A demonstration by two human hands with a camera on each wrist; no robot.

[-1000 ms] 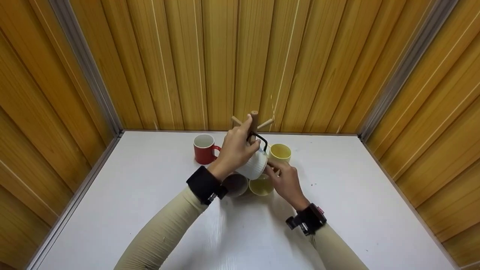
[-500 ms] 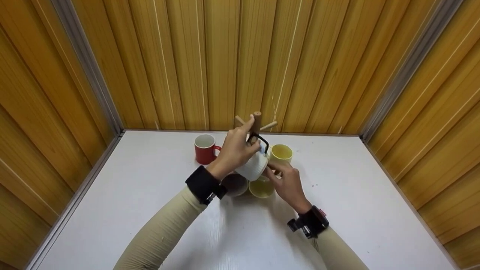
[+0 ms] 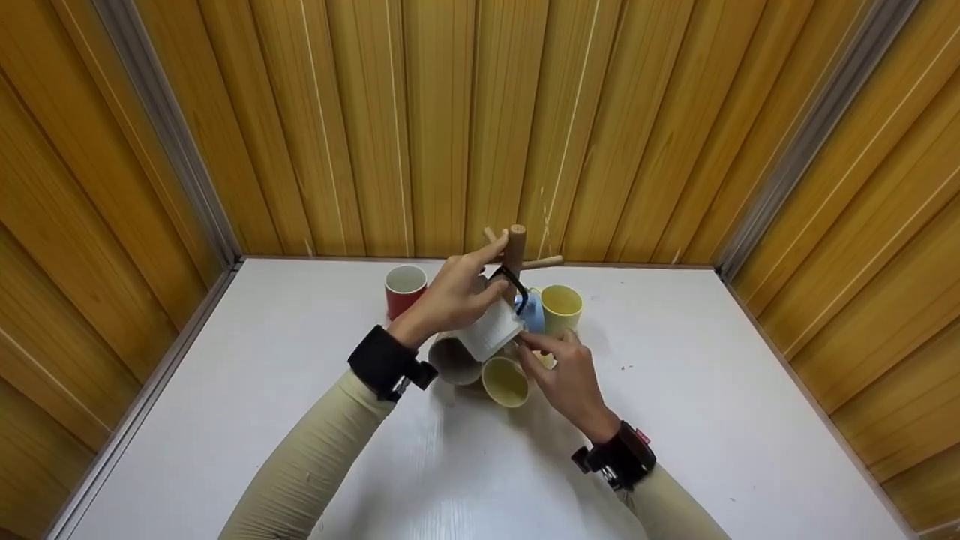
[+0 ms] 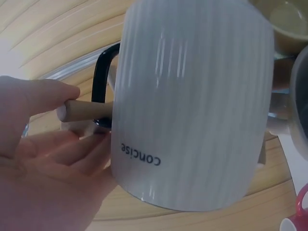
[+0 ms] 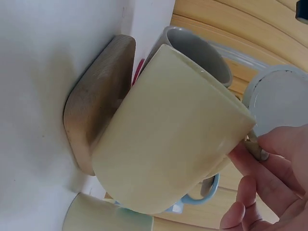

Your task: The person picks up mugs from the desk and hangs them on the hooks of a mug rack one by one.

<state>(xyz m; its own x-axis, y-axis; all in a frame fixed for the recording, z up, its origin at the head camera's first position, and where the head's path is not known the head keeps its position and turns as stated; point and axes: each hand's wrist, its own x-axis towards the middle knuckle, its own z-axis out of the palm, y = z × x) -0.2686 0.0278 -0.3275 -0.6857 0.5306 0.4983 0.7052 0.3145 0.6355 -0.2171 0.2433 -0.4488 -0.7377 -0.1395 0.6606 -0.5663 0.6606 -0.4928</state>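
White mug (image 3: pixel 486 334) hangs centrally, left grip (image 3: pixel 454 296) pinching its peg (image 4: pixel 82 110), right grip (image 3: pixel 570 379) another peg (image 5: pixel 261 150) beside the six-o'clock yellow mug (image 3: pixel 506 384). Grey mug (image 3: pixel 454 361) and blue mug (image 3: pixel 534 313) look hung; ten-o'clock red mug (image 3: pixel 403 300) and two-o'clock yellow mug (image 3: pixel 561 319) stand unhung.

Your station is a recording booth. Wood-grain panels (image 3: pixel 435 127) and grey corner posts (image 3: pixel 171 124) bound your white tabletop (image 3: pixel 300 315); you wear wrist cameras (image 3: pixel 422 373).

Rm to R of rear yellow mug (image 3: pixel 562 321), red mug (image 3: pixel 401 303) blocks L, bare peg (image 3: pixel 544 262) juts R
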